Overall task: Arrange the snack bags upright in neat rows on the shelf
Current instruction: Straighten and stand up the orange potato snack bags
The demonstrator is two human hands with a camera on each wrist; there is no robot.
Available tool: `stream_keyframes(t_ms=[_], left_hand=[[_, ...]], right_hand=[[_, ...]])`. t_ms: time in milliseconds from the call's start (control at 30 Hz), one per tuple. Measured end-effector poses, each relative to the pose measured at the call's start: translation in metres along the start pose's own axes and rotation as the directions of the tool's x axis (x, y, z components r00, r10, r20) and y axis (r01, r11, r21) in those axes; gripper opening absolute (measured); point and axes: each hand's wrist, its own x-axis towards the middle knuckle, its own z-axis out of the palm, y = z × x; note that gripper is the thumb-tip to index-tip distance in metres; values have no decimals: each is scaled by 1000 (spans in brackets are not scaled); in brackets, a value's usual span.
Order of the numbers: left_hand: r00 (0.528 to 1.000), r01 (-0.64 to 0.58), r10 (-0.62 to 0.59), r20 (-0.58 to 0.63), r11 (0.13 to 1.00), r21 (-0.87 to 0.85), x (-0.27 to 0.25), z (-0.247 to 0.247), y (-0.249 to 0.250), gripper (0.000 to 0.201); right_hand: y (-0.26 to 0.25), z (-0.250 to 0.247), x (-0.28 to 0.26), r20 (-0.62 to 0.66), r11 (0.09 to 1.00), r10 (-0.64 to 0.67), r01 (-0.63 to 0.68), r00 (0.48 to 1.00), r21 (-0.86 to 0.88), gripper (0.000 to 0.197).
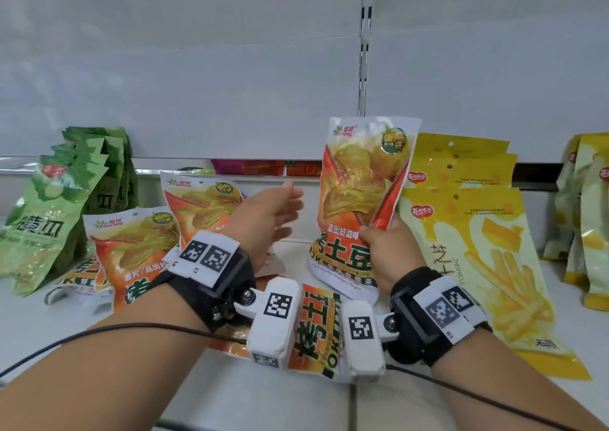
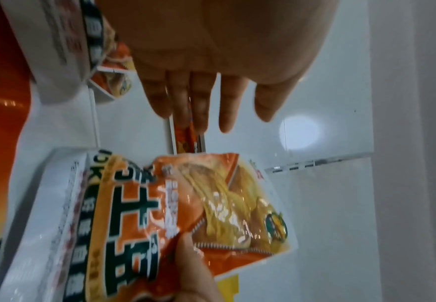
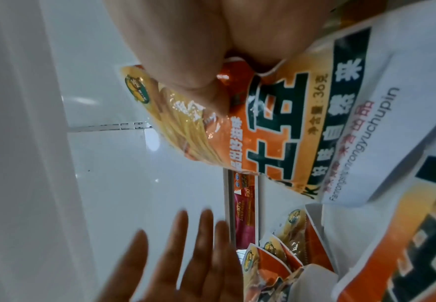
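Item: orange potato-chip bag (image 1: 359, 200), upright at centre right of the head view, its lower right side pinched in my right hand (image 1: 389, 252), thumb on the printed front and fingers curled behind; the bag's bottom edge hangs just above the white shelf (image 1: 560, 298). Item: my left hand (image 1: 263, 219), centre of the frame, holding nothing, fingers straight and spread, palm turned toward the held bag and apart from it; the left wrist view shows the same flat palm and splayed fingers (image 2: 201, 106). Item: two more orange bags (image 1: 131, 249), left of centre, leaning back one behind the other. Item: one orange bag lying flat (image 1: 316, 325) at lower centre, partly hidden under my wrist cameras. Item: row of green cucumber bags (image 1: 49, 213), far left, standing and tilted backward. Item: row of yellow cheese-stick bags (image 1: 478, 233), right of the held bag and just beside it, leaning back. Item: further pale yellow bags (image 1: 590, 219) at the right edge, upright.
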Motion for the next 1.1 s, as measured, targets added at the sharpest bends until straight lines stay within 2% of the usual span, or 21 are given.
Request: stream_keyframes(t_ms=[100,200,300,367,433,467,567,667,700,767,800,967,1100], left_hand=[[960,-50,110,-258,972,228,4,-33,-1,12],[913,-32,150,-379,953,301,0,-62,5,5],[863,50,121,-491,946,321,-3,-85,6,26],[839,151,88,-537,910,386,-8,-97,5,45],[844,227,14,-537,896,380,-13,-103,5,60],[851,267,-27,-525,882,388,-15,-103,5,61],[884,341,-96,-457,802,491,-14,-101,6,31],[916,327,-173,-361,843,427,-8,-104,5,30],[921,320,-176,-347,850,418,-8,-105,7,29],[923,301,-143,-356,846,439,-8,-107,10,7],[923,289,-116,-368,841,458,-7,-107,12,6],[933,145,-44,-357,955,259,0,-97,22,20],[947,47,9,-322,985,166,6,-76,28,18]], right_hand=[[1,-1,0,-8,1000,-5,5,1000,29,25],[0,3,-3,9,999,-4,3,1000,47,26],[-2,10,-7,28,1000,-23,24,999,-21,24],[-4,17,-8,33,998,-21,23,999,-60,21],[-5,20,-8,20,995,-28,30,999,-90,19],[-5,21,-8,9,993,-32,33,999,-110,17],[-3,22,-5,-13,990,-9,7,1000,-140,18],[-2,22,-1,-26,979,19,-24,999,-203,20],[-3,21,0,-29,973,20,-26,999,-229,20],[-4,20,5,-31,959,16,-24,999,-282,19],[-6,19,8,-32,951,16,-25,999,-310,18],[-22,17,19,-81,934,-12,-18,997,-358,17],[-35,20,27,-128,941,-33,-13,991,-337,20]])
